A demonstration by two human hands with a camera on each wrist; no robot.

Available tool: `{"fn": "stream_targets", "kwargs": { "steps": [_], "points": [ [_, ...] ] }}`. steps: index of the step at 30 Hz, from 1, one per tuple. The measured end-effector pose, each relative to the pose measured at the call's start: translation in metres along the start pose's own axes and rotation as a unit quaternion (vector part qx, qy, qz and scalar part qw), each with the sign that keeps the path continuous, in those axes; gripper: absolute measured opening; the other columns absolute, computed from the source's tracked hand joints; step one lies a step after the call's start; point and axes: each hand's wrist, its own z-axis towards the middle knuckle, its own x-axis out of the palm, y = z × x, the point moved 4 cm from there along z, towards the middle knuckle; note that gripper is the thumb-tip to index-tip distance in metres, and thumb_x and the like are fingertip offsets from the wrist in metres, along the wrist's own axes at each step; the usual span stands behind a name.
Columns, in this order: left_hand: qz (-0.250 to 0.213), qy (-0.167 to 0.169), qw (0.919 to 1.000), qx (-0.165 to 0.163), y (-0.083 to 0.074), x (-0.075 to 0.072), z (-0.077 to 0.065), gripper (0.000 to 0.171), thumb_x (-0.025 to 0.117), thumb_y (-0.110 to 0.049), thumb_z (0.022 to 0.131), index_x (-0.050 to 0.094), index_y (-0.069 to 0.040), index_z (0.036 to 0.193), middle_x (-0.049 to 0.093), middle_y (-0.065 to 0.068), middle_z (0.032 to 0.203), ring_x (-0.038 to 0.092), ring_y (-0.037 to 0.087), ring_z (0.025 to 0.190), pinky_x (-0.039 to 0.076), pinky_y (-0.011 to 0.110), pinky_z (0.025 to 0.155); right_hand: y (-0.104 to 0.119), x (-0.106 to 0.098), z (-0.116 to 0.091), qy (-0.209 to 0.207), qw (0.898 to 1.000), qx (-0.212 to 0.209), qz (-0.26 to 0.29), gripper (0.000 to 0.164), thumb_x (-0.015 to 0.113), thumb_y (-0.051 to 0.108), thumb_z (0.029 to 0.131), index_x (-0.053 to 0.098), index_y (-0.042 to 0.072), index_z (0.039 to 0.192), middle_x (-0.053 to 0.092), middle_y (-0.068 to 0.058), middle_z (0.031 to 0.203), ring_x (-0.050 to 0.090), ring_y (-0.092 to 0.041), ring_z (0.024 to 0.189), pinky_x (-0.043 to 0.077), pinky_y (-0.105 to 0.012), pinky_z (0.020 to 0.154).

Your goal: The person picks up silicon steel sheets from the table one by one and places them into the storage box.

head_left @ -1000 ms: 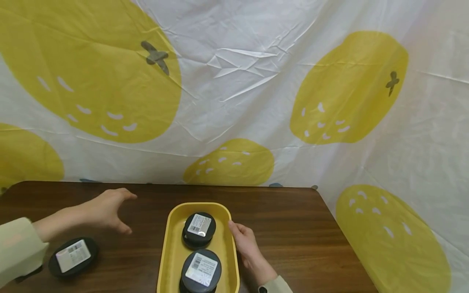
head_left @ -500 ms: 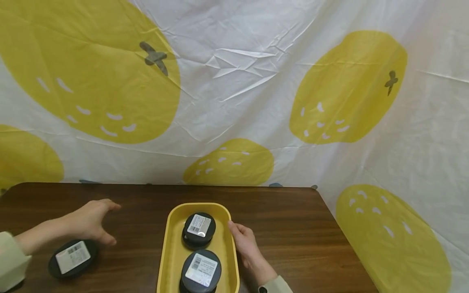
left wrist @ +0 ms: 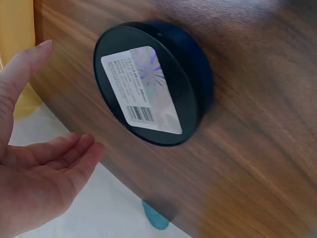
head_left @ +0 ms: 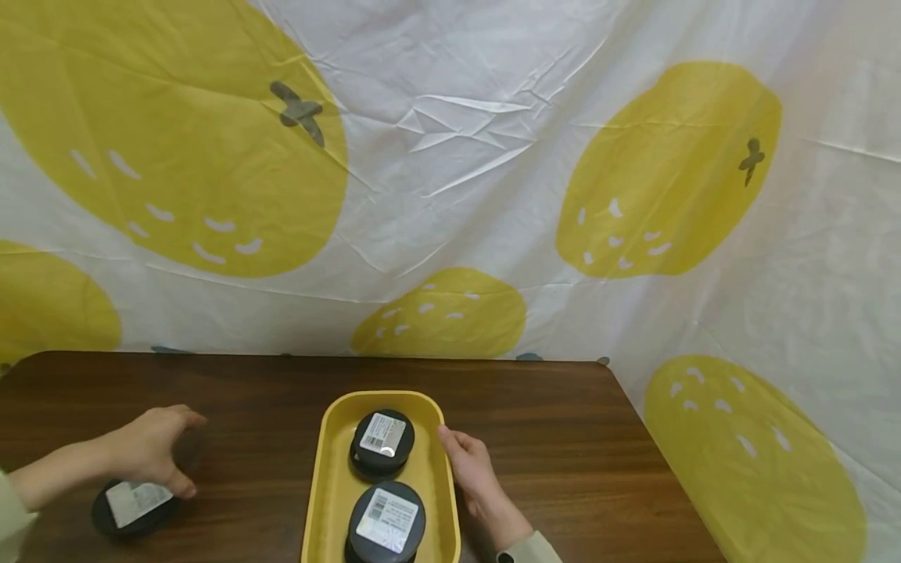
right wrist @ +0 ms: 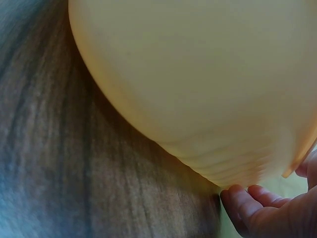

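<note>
A round black container (left wrist: 188,84) with a white barcode label and dark blue side rests on the table at the left. My left hand (head_left: 144,448) hovers over it, thumb and fingers spread, and covers part of it in the head view. In the left wrist view the fingertips (left wrist: 86,148) are apart from the container. My right hand (head_left: 479,473) grips the right wall of a yellow tray (head_left: 314,485), thumb at the rim and fingers against the outside. Inside the tray are a far black container (head_left: 383,435) and a near one (head_left: 386,522), both labelled.
The brown wooden table (head_left: 563,453) carries the tray near its middle. Behind it hangs a white cloth (head_left: 450,195) with yellow fruit prints, which also runs along the right side.
My left hand has moved left and nearer to me, from beyond the container to over it. The right hand and the tray have stayed in place.
</note>
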Motion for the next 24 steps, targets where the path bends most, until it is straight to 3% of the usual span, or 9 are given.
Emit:
{"fn": "stream_targets", "kwargs": {
  "steps": [13, 17, 24],
  "points": [
    [-0.013, 0.041, 0.9983, -0.039, 0.011, 0.004, -0.012, 0.074, 0.090, -0.028, 0.047, 0.058, 0.015, 0.100, 0.061, 0.019, 0.096, 0.059, 0.041, 0.089, 0.050, 0.046, 0.076, -0.003, -0.001, 0.001, -0.002, 1.000, 0.001, 0.002, 0.046, 0.048, 0.027, 0.098, 0.057, -0.016, 0.108, 0.066, -0.009, 0.082, 0.061, -0.013, 0.067, 0.052, -0.025, 0.060],
    [-0.011, 0.037, 0.9983, -0.044, 0.012, 0.008, -0.016, 0.071, 0.089, -0.025, 0.047, 0.058, 0.014, 0.097, 0.061, 0.017, 0.093, 0.059, 0.039, 0.087, 0.051, 0.043, 0.075, -0.003, -0.001, 0.000, -0.002, 1.000, 0.002, 0.003, 0.046, 0.048, 0.028, 0.098, 0.057, -0.016, 0.108, 0.066, -0.009, 0.081, 0.061, -0.013, 0.066, 0.052, -0.025, 0.059],
    [-0.037, 0.077, 0.9944, -0.062, 0.017, 0.015, -0.018, 0.071, 0.089, -0.023, 0.049, 0.058, 0.015, 0.099, 0.060, 0.018, 0.095, 0.058, 0.037, 0.088, 0.051, 0.036, 0.072, -0.001, 0.000, -0.001, -0.002, 1.000, 0.000, 0.005, 0.046, 0.048, 0.028, 0.098, 0.058, -0.016, 0.107, 0.066, -0.008, 0.081, 0.060, -0.012, 0.066, 0.051, -0.024, 0.059]
  ]
}}
